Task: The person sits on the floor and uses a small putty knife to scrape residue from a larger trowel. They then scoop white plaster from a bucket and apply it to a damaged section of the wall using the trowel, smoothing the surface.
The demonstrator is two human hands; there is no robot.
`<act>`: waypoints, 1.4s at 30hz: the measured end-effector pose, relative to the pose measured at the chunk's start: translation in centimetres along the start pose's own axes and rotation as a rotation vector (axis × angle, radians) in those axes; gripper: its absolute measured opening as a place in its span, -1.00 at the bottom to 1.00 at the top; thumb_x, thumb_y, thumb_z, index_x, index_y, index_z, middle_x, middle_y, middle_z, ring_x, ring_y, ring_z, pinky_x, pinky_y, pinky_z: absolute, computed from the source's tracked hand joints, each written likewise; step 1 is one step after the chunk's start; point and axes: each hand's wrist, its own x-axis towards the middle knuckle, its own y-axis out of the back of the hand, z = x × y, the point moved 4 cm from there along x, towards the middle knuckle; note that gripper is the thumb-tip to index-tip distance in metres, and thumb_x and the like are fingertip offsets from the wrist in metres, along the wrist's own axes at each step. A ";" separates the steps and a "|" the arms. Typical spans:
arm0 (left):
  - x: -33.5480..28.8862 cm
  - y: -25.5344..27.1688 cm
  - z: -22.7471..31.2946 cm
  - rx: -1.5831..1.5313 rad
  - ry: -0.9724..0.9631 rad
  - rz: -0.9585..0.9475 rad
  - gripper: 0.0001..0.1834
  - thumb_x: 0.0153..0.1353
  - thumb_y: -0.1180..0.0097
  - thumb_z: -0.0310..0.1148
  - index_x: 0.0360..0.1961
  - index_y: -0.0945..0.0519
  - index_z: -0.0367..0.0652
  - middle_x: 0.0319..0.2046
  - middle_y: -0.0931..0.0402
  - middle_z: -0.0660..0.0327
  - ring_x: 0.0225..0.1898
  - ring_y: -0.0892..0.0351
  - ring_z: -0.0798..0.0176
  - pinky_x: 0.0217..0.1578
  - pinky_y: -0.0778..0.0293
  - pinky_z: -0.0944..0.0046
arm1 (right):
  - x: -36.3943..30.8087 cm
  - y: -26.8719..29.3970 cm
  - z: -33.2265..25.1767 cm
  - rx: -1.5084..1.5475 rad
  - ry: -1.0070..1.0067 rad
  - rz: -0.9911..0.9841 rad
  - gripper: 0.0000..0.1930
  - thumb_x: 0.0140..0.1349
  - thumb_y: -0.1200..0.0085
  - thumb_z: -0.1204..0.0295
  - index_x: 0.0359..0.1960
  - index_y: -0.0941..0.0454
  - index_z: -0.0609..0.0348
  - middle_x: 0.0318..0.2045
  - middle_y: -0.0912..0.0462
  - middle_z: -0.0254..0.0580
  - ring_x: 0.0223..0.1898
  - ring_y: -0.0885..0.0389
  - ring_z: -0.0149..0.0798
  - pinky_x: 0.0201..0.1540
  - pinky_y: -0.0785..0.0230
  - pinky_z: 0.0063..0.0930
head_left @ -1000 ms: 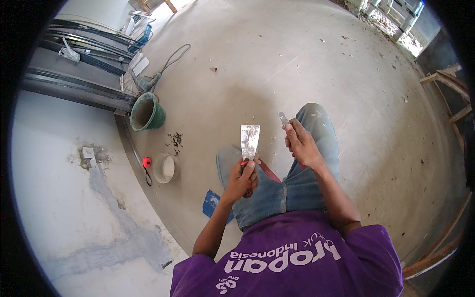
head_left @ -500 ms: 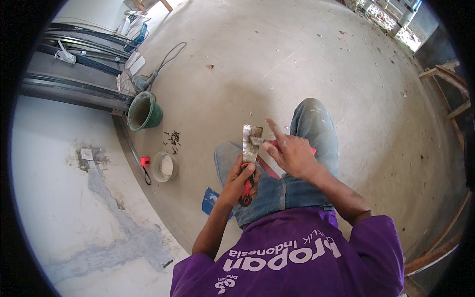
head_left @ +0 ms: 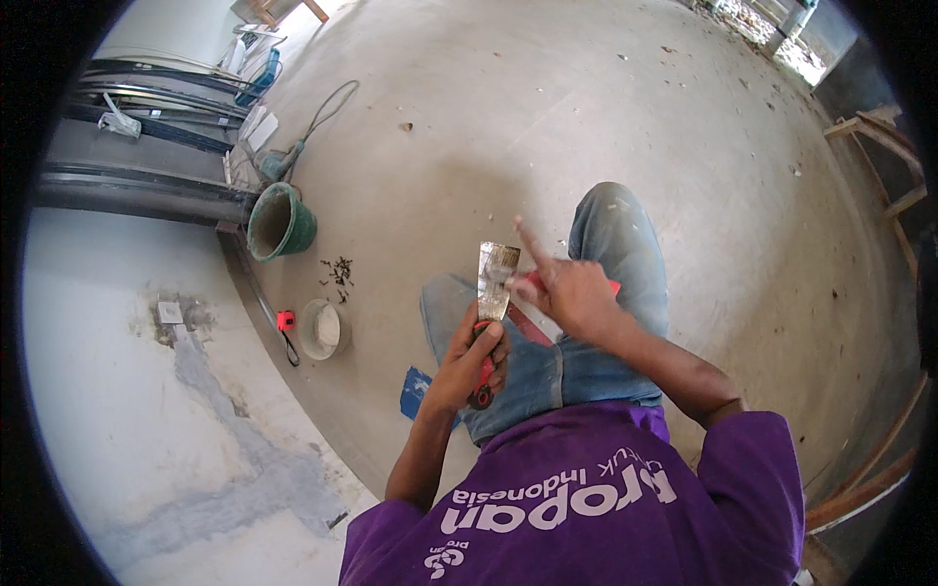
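Note:
In my left hand [head_left: 467, 359], fingers wrapped round its red and black handle, is a putty knife [head_left: 494, 293]. Its metal blade points away from me and carries pale residue. My right hand [head_left: 580, 301] grips a red-handled scraper [head_left: 534, 324] with its index finger stretched out past the putty knife's blade. Much of the scraper is hidden behind that hand; its lower part slants beneath the blade, over my jeans. The right fingertips are close to the blade, and I cannot tell whether they touch it.
On the floor to the left stand a green bucket [head_left: 281, 223] and a small tub [head_left: 323, 330] of whitish paste. A red tape measure [head_left: 285, 320], scattered dark screws [head_left: 338, 277] and a blue piece [head_left: 414, 393] lie near. A patched white wall [head_left: 107, 391] borders the left; wooden frames [head_left: 874, 142] stand right.
My right hand has shifted slightly left and away from me, its index finger reaching farther out. The left hand holds the putty knife in nearly the same place.

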 end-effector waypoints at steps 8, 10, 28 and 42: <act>0.2 -0.1 0.3 0.038 -0.005 -0.028 -0.55 0.46 0.09 -0.20 0.30 -0.18 0.03 -0.50 -0.28 0.31 -0.69 -0.30 0.46 -0.68 -0.30 0.41 | 0.7 0.1 0.9 0.038 -0.035 0.070 -0.13 0.29 -0.07 -0.02 0.48 0.11 0.05 -0.60 -0.63 -0.05 -0.54 -0.64 0.05 -0.45 -0.48 -0.08; 0.3 -0.1 0.2 0.042 -0.008 -0.033 -0.54 0.46 0.10 -0.21 0.31 -0.17 0.05 -0.50 -0.28 0.31 -0.68 -0.30 0.46 -0.68 -0.30 0.41 | 0.8 0.2 0.8 0.033 -0.016 0.077 -0.13 0.29 -0.06 -0.03 0.49 0.11 0.04 -0.60 -0.63 -0.05 -0.54 -0.64 0.05 -0.45 -0.48 -0.08; 0.8 -0.8 0.5 0.067 -0.004 -0.025 -0.55 0.43 0.05 -0.20 0.28 -0.20 0.08 -0.52 -0.26 0.36 -0.73 -0.24 0.48 -0.74 -0.23 0.42 | 1.2 0.5 1.7 0.012 -0.002 0.034 -0.14 0.33 0.03 -0.07 0.48 0.12 0.09 -0.56 -0.65 -0.04 -0.50 -0.66 0.06 -0.44 -0.49 -0.09; 0.7 -0.6 0.8 0.124 0.012 -0.039 -0.56 0.46 0.10 -0.19 0.28 -0.20 -0.02 -0.51 -0.27 0.32 -0.69 -0.29 0.47 -0.67 -0.30 0.40 | 1.9 1.1 2.0 0.002 -0.011 0.039 -0.15 0.30 -0.06 0.00 0.47 0.06 0.12 -0.52 -0.68 -0.07 -0.46 -0.67 0.05 -0.39 -0.49 -0.10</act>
